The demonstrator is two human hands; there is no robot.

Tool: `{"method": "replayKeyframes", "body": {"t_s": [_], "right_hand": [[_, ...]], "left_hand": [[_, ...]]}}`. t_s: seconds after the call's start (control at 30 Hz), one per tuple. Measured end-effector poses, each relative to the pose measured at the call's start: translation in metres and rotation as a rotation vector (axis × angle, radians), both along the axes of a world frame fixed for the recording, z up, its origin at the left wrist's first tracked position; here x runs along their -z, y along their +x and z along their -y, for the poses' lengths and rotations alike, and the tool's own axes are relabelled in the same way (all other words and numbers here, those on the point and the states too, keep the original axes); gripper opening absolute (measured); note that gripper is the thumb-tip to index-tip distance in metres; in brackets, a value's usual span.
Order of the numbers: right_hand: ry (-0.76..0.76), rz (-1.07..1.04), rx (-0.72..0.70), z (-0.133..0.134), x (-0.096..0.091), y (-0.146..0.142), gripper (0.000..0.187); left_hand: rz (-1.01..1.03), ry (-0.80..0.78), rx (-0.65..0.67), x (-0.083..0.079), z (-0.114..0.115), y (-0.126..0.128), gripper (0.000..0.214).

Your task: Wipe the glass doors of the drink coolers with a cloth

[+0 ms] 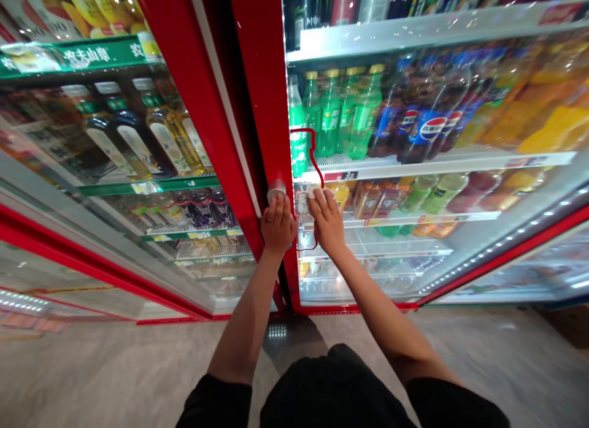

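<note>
Green bottles (330, 122) stand beside dark, blue-labelled bottles (426, 133) on a white-edged shelf (414, 167).

Centre: left hand (278, 227) on door handle (277, 187); right hand (328, 222) just right of it, before right fridge (267, 60). Left half: left fridge (188, 78), bottles (138, 140) on its shelves (177, 183). Upper right: soda bottles (329, 118) on lower shelf (414, 169), cans (344, 5) on upper shelf (391, 34). Bottom: floor (464, 348).

One left hand (279, 225) and one right hand (327, 222) make two at the centre, with one ring (270, 221) and one door handle (277, 189). Four yellow-capped green bottles (329, 118) stand at one o'clock, three white bottle caps (107, 87) at ten. Two black sleeves (216, 400) show, at seven and five.
</note>
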State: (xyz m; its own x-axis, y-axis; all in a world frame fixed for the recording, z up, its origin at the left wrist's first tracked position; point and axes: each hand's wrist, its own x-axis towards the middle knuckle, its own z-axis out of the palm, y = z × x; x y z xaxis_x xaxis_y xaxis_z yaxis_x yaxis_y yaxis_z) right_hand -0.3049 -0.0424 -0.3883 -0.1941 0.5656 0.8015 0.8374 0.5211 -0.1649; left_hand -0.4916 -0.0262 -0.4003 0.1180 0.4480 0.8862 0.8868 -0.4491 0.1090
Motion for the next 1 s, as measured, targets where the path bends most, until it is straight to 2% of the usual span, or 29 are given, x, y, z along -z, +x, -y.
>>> {"method": "replayKeyframes", "body": {"t_s": [0.17,0.3,0.4,0.47,0.57,0.67,0.77,0.9,1.0], "right_hand": [[-0.031,0.019,-0.068,-0.003,-0.008,-0.023,0.065],[-0.046,0.073,-0.078,0.005,0.001,-0.012,0.062],[-0.05,0.032,-0.051,0.01,0.001,-0.005,0.069],[-0.029,-0.031,-0.049,0.008,-0.011,-0.007,0.075],[0.031,-0.099,-0.09,0.004,-0.042,-0.023,0.081],[0.05,-0.057,-0.224,0.003,-0.071,-0.042,0.081],[-0.007,-0.041,-0.326,0.011,-0.076,-0.055,0.083],[0.02,-0.077,-0.402,0.025,-0.062,-0.056,0.081],[0.078,-0.038,-0.468,0.026,-0.066,-0.056,0.076]], "left_hand": [[0.008,-0.056,0.032,0.0,-0.001,-0.001,0.054],[-0.001,0.003,0.025,0.001,-0.002,-0.003,0.055],[0.002,-0.014,0.054,0.005,-0.005,-0.005,0.056],[0.011,-0.028,0.09,0.01,-0.007,-0.007,0.057],[0.046,-0.046,0.086,0.022,-0.008,-0.007,0.061],[0.115,-0.066,0.04,0.037,-0.003,-0.005,0.072],[0.141,-0.105,0.044,0.045,0.007,-0.004,0.079],[0.065,-0.126,0.034,0.039,0.021,-0.01,0.073],[0.015,-0.112,0.028,0.027,0.028,-0.018,0.067]]}}
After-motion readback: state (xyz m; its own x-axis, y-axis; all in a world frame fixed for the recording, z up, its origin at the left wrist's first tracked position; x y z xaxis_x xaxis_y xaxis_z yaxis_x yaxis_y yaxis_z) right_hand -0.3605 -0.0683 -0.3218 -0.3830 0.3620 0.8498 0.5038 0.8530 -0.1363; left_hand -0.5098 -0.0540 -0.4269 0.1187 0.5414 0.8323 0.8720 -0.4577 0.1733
